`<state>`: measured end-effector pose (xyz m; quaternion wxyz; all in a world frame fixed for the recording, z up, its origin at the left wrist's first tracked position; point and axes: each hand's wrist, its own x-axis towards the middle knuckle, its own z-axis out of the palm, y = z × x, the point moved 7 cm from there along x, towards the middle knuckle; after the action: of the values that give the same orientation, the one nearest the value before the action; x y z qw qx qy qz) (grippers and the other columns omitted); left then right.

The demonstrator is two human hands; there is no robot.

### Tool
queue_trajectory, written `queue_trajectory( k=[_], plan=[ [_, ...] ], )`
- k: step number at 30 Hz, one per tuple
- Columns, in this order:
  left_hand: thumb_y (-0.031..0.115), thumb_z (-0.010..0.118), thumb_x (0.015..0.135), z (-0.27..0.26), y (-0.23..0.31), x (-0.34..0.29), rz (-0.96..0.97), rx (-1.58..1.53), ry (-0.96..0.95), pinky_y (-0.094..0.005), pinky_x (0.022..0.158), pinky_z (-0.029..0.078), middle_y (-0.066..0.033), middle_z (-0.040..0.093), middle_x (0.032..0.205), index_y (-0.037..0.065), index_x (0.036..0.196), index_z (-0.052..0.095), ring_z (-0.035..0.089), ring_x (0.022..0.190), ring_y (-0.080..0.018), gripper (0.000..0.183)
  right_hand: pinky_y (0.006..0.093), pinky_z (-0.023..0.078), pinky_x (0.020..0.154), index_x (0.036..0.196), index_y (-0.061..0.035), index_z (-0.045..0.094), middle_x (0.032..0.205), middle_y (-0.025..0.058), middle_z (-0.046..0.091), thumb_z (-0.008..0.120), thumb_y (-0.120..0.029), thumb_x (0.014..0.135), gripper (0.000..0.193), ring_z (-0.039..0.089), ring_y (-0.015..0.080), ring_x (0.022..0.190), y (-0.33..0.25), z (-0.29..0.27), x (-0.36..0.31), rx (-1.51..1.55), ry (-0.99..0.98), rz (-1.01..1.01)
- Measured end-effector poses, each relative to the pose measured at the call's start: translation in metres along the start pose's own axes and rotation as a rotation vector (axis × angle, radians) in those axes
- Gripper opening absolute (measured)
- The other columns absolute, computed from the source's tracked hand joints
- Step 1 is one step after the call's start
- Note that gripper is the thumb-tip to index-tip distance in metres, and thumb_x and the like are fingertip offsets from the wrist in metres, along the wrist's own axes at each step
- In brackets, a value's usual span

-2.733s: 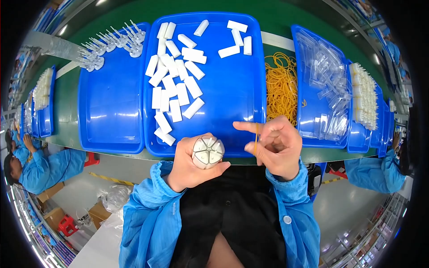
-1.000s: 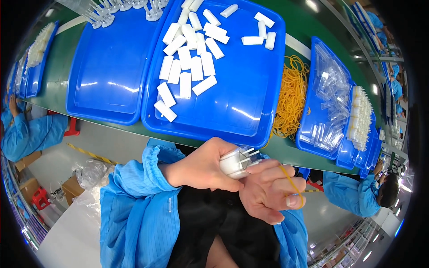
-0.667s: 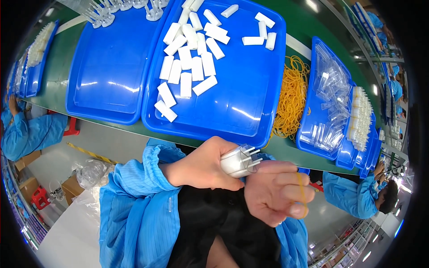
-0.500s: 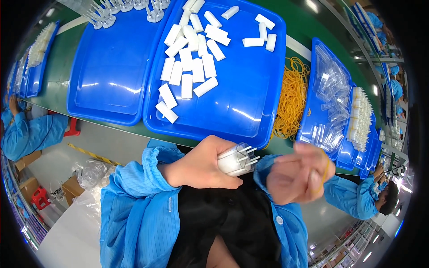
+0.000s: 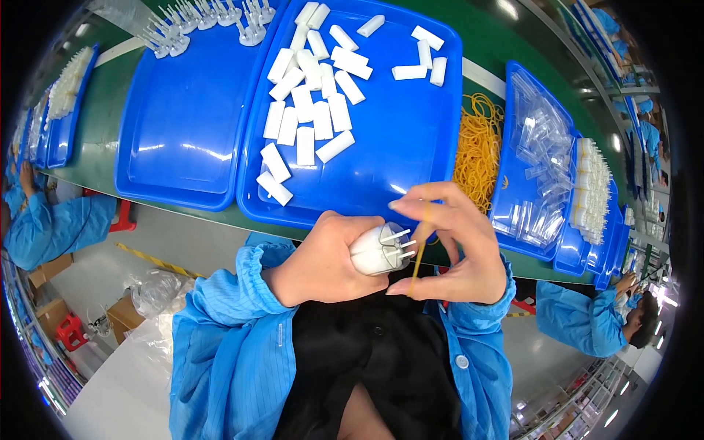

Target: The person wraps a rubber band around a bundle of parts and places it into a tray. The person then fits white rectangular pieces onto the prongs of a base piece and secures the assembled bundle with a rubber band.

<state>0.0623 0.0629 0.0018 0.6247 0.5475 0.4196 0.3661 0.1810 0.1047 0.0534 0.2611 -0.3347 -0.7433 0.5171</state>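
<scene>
My left hand is wrapped round a white block with a clear plastic sleeve, held in front of my chest. Thin white pins stick out of its right end. Close beside that end is my right hand, with a yellow rubber band stretched between its thumb and fingers. The band stands just by the pin tips; whether it touches them I cannot tell. Beyond my hands, loose white blocks lie in a large blue tray.
A heap of yellow rubber bands lies right of the tray. Further right, another blue tray holds clear plastic pieces, beside rows of pinned white assemblies. Clear pin pieces stand in the left blue tray. Co-workers in blue sit at both sides.
My right hand has moved left and up toward the block's pin end, and its fingers have spread the rubber band. The left hand has shifted slightly, still gripping the block.
</scene>
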Motion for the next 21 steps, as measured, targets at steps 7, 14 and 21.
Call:
queue_trajectory(
  k=[7, 14, 21],
  plan=[
    [0.005, 0.073, 0.065, 0.003, -0.002, 0.001, 0.054, 0.008, -0.042, -0.0284, 0.071, 0.050, -0.0074, 0.066, 0.088, 0.005, 0.093, 0.062, 0.064, 0.081, -0.0154, 0.031, 0.0315, 0.045, 0.048, 0.094, -0.0082, 0.055, 0.089, 0.0057, 0.051, 0.074, -0.012, 0.061, 0.038, 0.053, 0.0216, 0.056, -0.018, 0.024, 0.016, -0.175, -0.221, -0.147],
    [-0.001, 0.070, 0.064, -0.033, 0.018, -0.007, 0.242, 0.024, 0.099, -0.0259, 0.064, 0.048, -0.0081, 0.061, 0.078, -0.002, 0.091, 0.057, 0.063, 0.069, -0.0160, 0.030, 0.0294, 0.038, 0.042, 0.089, -0.0051, 0.055, 0.074, 0.0064, 0.050, 0.077, -0.016, 0.063, 0.035, 0.049, 0.0166, 0.048, -0.019, -0.001, 0.014, -0.088, 0.050, -0.032],
    [0.002, 0.063, 0.061, -0.047, 0.004, -0.003, 0.052, -0.659, 0.336, -0.0333, 0.045, 0.044, -0.0056, 0.045, 0.055, 0.005, 0.078, 0.044, 0.043, 0.043, -0.0155, 0.026, 0.0272, 0.039, 0.040, 0.058, -0.0070, 0.049, 0.057, 0.0055, 0.052, 0.071, -0.008, 0.068, 0.024, 0.054, 0.0212, 0.049, -0.046, 0.020, -0.010, 0.181, -0.318, -0.468]
  ],
)
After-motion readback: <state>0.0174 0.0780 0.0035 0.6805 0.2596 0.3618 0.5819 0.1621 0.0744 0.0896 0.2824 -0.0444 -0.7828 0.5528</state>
